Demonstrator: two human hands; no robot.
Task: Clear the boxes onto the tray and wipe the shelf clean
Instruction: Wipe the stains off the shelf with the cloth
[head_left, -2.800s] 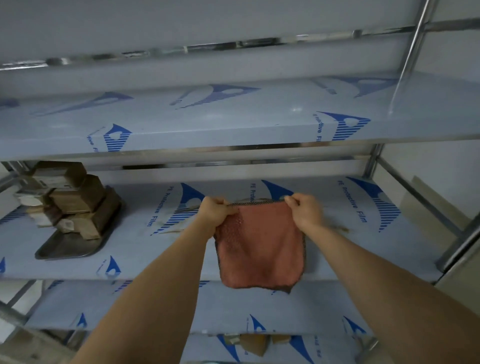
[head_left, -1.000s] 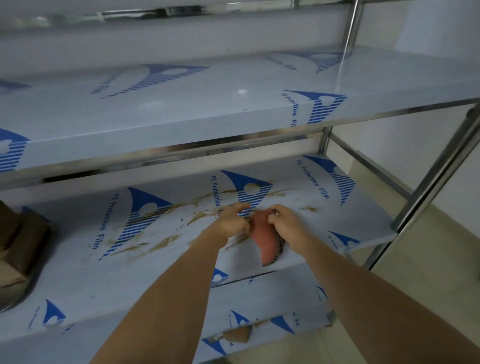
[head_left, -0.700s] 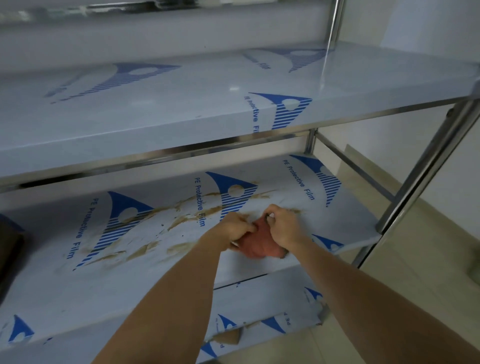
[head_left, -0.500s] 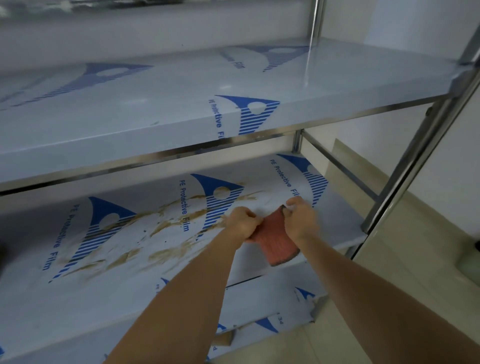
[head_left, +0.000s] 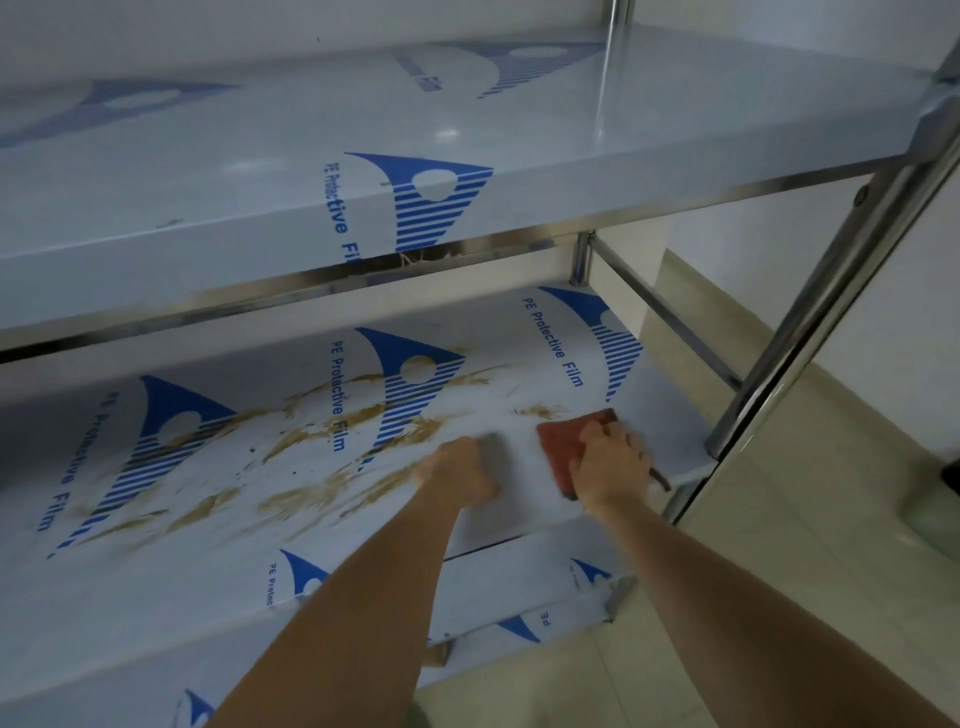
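We look down along both forearms at a metal shelf (head_left: 519, 519) covered in white protective film printed with blue logos. Our right hand (head_left: 610, 465) lies on top of a folded reddish-brown cloth (head_left: 558, 447), fingers spread fairly flat over it, pressing it onto the shelf near the right front corner. The cloth shows mainly past the fingers, to the left and toward the back. A dark edge of it also peeks out on the right side of the hand.

Our left hand (head_left: 460, 470) rests on the shelf just beside the cloth, apart from it, with a strip of bare film between them. Motion blur smears its fingers. They look loosely curled and seem to hold nothing, but we cannot tell for certain.

The relation that matters for wiping: the brown smears (head_left: 322, 452) lie to the left of the cloth and slightly toward the back. They begin just beyond the left hand and run in streaks well across to the left half of the shelf. One small smear (head_left: 535, 413) sits just behind the cloth. The folded cloth is roughly rectangular. Its long axis runs from the back of the shelf toward the front edge, tilted a little, so its long left side faces the dirt. We judge a leftward sweep by the right hand, the only hand on the cloth, would meet the stains broadside. The left hand sits in that path.

No boxes or tray appear in this view.
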